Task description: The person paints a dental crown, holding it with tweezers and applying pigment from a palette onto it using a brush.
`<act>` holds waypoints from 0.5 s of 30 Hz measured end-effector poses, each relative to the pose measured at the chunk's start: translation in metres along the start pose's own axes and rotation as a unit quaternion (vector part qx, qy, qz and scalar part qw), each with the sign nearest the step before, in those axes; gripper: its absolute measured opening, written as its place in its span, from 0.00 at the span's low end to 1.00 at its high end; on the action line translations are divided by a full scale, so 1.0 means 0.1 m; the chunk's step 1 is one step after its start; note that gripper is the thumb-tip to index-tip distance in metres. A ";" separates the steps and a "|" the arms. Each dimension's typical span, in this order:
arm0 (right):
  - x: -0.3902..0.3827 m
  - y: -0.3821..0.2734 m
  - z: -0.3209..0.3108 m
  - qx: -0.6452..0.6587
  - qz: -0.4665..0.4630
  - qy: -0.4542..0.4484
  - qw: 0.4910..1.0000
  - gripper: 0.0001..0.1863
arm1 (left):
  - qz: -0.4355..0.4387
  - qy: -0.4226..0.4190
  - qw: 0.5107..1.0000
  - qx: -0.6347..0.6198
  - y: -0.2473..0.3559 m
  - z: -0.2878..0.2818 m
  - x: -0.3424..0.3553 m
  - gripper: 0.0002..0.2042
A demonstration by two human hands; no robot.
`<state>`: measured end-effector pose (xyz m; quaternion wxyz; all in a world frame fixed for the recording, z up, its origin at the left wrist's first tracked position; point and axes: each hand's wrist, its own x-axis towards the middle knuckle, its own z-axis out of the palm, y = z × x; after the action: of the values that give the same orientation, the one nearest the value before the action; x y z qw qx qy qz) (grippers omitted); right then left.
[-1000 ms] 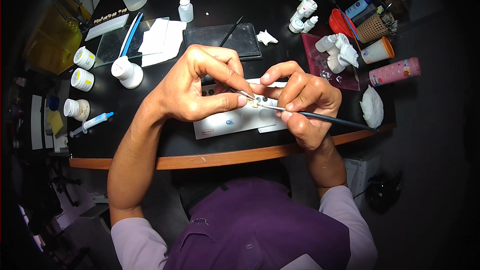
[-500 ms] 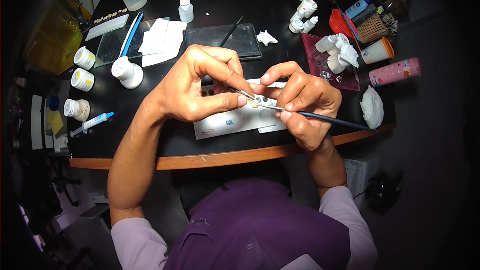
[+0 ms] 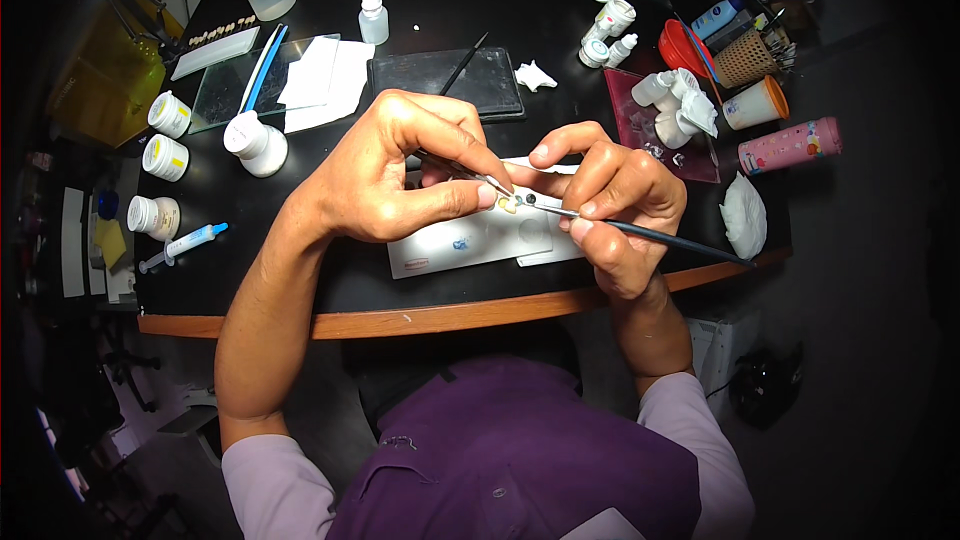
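My left hand (image 3: 395,165) pinches slim metal tweezers (image 3: 494,183) between thumb and forefinger. At the tweezers' tip is a tiny pale piece (image 3: 513,200), perhaps a tooth crown; its exact shape is too small to tell. Pen-like in my right hand (image 3: 632,202) lies a fine brush (image 3: 682,242) with a dark handle. The brush tip points left and sits beside the pale piece; I cannot tell whether they touch. Under both hands lies a white palette (image 3: 432,248) bearing small coloured dabs and a blue smear, partly hidden by my fingers.
A dark slab (image 3: 480,80) with a thin brush (image 3: 465,62) across it lies beyond my hands. White jars (image 3: 258,148) and a blue syringe (image 3: 197,238) stand left. To the right are a red tray (image 3: 705,162) with bottles, a pink case (image 3: 790,145) and crumpled tissue (image 3: 744,216).
My right hand has shifted slightly right, drawing the brush tip a little away from the pale piece. My left hand and the tweezers have barely moved.
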<state>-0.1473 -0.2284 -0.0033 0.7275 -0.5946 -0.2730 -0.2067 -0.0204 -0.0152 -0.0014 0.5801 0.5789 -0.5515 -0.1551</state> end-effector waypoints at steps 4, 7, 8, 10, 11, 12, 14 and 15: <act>-0.02 0.04 -0.03 0.010 -0.006 0.015 1.000 0.05 | -0.065 -0.005 0.998 -0.015 0.08 0.01 0.02 0.11; -0.01 0.05 -0.02 0.017 -0.028 0.017 0.999 0.05 | -0.055 0.006 0.998 -0.018 0.06 0.03 0.02 0.11; -0.01 0.04 0.00 0.011 -0.025 0.021 0.999 0.06 | -0.041 0.010 0.999 -0.018 0.06 0.03 0.02 0.11; 0.00 0.03 0.02 0.005 -0.022 0.024 0.999 0.06 | -0.044 0.011 0.999 -0.021 0.05 0.04 0.02 0.11; 0.00 0.03 0.04 0.015 -0.021 0.033 0.999 0.07 | -0.048 0.011 0.999 -0.023 0.05 0.04 0.02 0.11; 0.00 0.03 0.04 0.024 -0.020 0.042 0.999 0.07 | -0.048 0.012 0.999 -0.023 0.06 0.04 0.02 0.11; 0.01 0.03 0.04 0.017 -0.016 0.040 0.999 0.07 | -0.060 0.006 0.998 -0.027 0.06 0.04 0.01 0.11; 0.01 0.03 0.04 0.011 -0.014 0.037 0.999 0.07 | -0.060 0.007 0.998 -0.027 0.06 0.04 0.01 0.11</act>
<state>-0.1457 -0.2241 -0.0042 0.7406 -0.5747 -0.2562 -0.2358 -0.0259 -0.0165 0.0036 0.5888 0.5960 -0.5078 -0.2005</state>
